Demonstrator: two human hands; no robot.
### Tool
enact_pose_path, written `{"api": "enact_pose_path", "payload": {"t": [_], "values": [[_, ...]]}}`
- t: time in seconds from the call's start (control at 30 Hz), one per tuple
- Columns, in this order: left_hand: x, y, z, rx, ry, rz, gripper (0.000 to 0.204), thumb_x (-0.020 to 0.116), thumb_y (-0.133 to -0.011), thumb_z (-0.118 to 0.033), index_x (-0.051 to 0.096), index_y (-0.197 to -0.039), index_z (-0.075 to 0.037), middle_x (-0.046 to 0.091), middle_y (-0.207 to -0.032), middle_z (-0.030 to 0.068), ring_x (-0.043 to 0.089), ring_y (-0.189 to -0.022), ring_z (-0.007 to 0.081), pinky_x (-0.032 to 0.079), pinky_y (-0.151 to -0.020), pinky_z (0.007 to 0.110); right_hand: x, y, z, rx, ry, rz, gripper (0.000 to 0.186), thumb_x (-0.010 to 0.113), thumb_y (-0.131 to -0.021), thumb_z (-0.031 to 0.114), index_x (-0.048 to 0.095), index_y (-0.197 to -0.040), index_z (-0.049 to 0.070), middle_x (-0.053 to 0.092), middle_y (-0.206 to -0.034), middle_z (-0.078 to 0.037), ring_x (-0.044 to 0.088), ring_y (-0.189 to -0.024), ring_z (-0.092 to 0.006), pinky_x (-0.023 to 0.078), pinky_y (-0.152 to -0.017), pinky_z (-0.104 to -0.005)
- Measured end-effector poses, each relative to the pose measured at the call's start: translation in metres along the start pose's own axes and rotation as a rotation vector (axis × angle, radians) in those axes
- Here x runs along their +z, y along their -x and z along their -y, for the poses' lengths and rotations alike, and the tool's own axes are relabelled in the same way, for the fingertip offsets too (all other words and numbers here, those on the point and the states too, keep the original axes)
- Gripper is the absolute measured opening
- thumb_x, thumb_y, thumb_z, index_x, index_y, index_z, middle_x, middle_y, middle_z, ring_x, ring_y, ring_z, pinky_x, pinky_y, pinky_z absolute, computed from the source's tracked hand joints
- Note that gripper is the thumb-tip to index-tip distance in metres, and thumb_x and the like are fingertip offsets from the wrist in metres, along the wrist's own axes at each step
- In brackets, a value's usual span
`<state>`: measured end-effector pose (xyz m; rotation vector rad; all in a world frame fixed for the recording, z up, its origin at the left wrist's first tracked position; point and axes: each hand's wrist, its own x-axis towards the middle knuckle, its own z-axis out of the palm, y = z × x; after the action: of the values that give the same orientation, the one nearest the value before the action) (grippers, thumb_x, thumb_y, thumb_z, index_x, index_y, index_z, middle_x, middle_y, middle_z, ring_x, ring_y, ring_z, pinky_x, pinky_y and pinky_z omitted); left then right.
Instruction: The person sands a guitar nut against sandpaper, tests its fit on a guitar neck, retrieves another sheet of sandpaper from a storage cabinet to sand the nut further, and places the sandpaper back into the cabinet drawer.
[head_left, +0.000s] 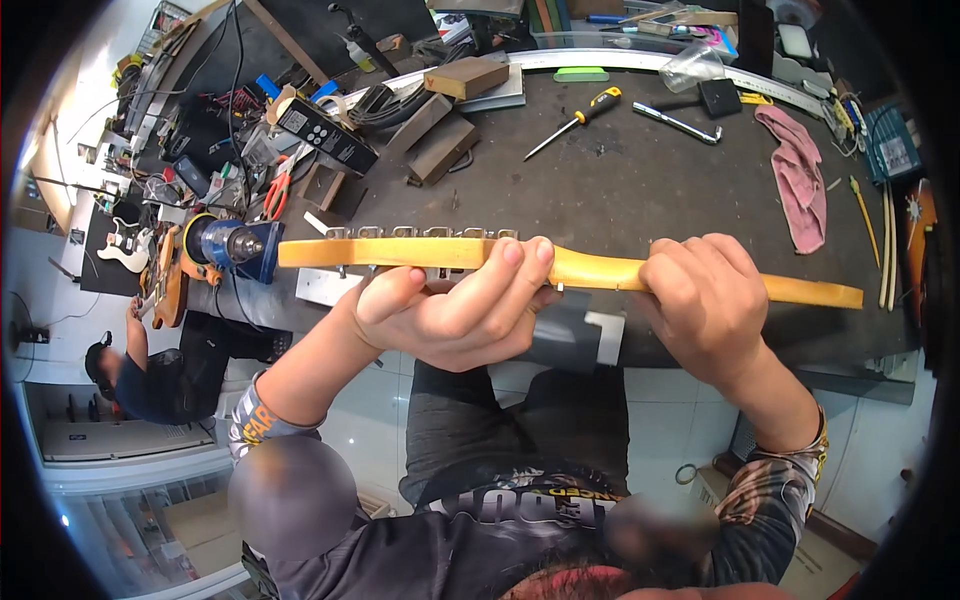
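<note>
Guitar neck (pixel 600 274) held level, edge-on, over the near side of the counter (pixel 640 175); headstock (pixel 380 252) to the left, tuners (pixel 430 233) along its far edge.

Left hand (pixel 450 315): closed on the neck where it meets the headstock, two fingertips on the wood, thumb by the headstock.
Right hand (pixel 705 300): fingers curled over the neck in a closed grip; bare end projects to its right.

On the counter beyond: screwdriver (pixel 582 120), metal wrench (pixel 677 122) to its right, pink cloth (pixel 797 180) farther right. Scissors (pixel 277 195), red-handled, beyond the headstock, to the left.

Far left: another person (pixel 165 375), one hand at an orange-brown guitar (pixel 172 288).
</note>
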<state>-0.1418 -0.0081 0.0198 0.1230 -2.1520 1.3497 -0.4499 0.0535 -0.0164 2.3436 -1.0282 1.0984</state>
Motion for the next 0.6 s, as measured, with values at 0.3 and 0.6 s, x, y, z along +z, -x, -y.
{"api": "enact_pose_path", "payload": {"t": [0.3, 0.6], "values": [[-0.071, -0.012, -0.001, -0.073, -0.061, -0.083, 0.046, 0.077, -0.107, -0.053, 0.045, -0.079, -0.036, 0.083, -0.116, -0.0209, 0.065, -0.116, 0.0038, 0.031, -0.109, 0.04, -0.065, -0.024, 0.055, -0.163, 0.193, -0.034, 0.034, 0.078, -0.096, 0.016, 0.055, -0.121, 0.013, 0.073, -0.093, -0.001, 0.064, -0.068, -0.0151, 0.051, -0.071, -0.0332], [-0.149, -0.002, 0.005, -0.215, -0.01, -0.036, 0.046, 0.079, -0.107, -0.049, 0.043, -0.082, -0.035, 0.083, -0.125, -0.0119, 0.068, -0.119, 0.0103, 0.032, -0.112, 0.043, -0.103, -0.061, 0.115, -0.274, 0.236, -0.011, 0.031, 0.078, -0.097, 0.018, 0.057, -0.119, 0.012, 0.072, -0.091, -0.002, 0.067, -0.071, -0.0148, 0.05, -0.075, -0.034]]}}
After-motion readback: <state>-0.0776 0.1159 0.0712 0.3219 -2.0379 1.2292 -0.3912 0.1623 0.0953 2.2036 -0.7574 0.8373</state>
